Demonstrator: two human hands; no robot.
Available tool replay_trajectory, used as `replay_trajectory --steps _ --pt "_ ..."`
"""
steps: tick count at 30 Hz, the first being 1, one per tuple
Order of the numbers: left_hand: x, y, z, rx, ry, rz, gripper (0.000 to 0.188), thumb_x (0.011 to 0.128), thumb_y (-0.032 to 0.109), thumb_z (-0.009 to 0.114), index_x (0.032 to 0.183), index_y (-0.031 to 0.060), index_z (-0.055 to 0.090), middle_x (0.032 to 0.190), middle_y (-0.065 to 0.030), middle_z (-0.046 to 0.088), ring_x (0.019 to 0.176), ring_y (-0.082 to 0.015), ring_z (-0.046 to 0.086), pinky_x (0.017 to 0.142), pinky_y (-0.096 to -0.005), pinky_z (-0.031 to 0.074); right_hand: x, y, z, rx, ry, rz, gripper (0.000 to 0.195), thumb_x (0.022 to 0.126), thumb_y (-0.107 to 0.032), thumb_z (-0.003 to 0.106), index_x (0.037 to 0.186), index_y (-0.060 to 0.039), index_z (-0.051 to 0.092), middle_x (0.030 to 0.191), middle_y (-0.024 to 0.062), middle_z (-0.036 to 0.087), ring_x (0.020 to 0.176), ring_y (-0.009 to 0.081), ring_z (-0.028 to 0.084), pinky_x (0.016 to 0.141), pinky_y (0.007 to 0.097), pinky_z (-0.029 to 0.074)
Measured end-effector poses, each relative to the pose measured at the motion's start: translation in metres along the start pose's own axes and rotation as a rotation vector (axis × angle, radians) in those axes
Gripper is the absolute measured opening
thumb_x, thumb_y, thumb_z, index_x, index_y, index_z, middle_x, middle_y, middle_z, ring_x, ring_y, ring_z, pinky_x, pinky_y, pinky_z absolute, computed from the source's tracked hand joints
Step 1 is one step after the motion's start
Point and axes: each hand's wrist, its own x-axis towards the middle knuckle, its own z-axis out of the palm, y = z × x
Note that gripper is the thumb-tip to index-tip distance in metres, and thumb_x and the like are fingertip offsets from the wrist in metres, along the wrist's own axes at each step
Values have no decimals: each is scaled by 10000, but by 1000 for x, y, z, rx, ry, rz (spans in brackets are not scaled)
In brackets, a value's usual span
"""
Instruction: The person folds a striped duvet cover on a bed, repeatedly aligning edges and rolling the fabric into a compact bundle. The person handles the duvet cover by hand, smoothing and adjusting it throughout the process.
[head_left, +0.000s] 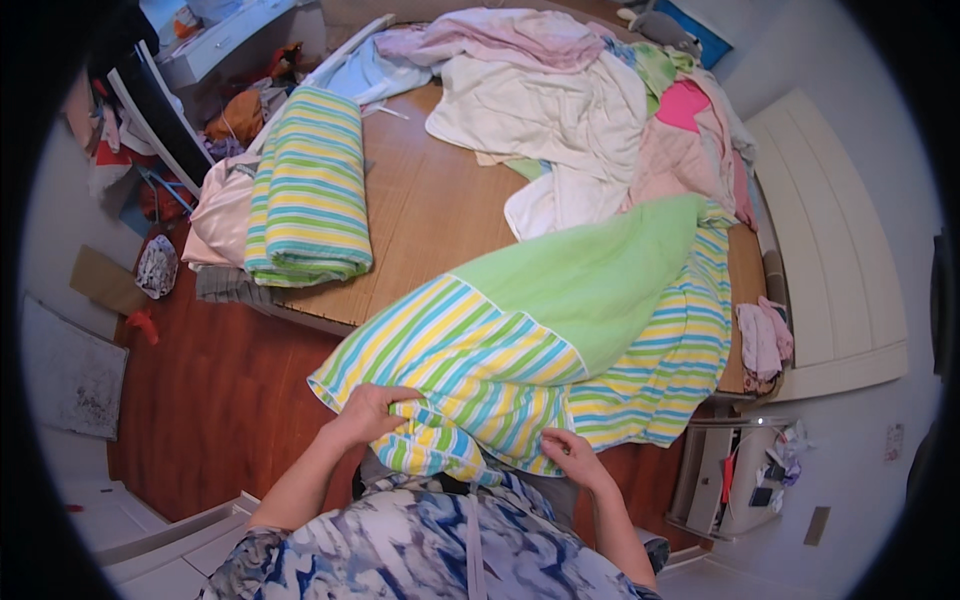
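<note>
A striped quilt cover (465, 345) in yellow, green, blue and white, with a plain green panel, spreads from the bed's right side down to my lap. My left hand (373, 412) grips a bunched fold of it at the near left. At the near right edge of the cloth is my right hand (571, 456), its fingers curled beside the hem; whether they pinch it I cannot tell. A folded quilt (311, 187) with matching stripes lies on the bed's left side, partly over pink satiny cloth (225, 210).
The bare wooden bed board (420, 195) carries a crumpled white blanket (547, 105) and pink bedding (679, 161) at the far right. A nightstand (720, 480) stands at the near right, and a headboard (832, 247) is along the right wall. An open drawer (180, 532) is at the near left.
</note>
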Motion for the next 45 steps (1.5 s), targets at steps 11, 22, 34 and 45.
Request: replay_trajectory --steps 11,22,34,45 --pt "36 19 -31 183 -24 119 267 708 172 693 970 132 664 777 -118 654 717 -288 625 657 -364 485 -16 37 9 77 37 486 481 858 -450 558 715 8 573 574 45 550 415 109 534 351 244 427" --pt "30 72 -67 103 -45 165 346 610 258 801 705 66 530 567 -66 476 519 -251 457 510 -313 391 -92 -146 -91 1025 351 -669 520 913 -411 481 1244 -13 432 1190 167 539 1054 259 555 850 426 494" --pt "51 106 -79 119 141 388 257 697 170 743 676 39 522 619 -110 533 552 -250 522 506 -318 419 -84 -248 -142 880 266 -986 266 936 -271 494 991 -23 573 885 80 652 788 159 649 682 302 533" --pt "61 193 -11 37 358 650 695 659 207 767 1259 51 452 1129 -188 550 1007 -361 549 850 -391 445 -67 -300 -83 735 523 -845 302 965 -284 440 789 -63 547 563 -18 523 418 28 424 378 175 357"
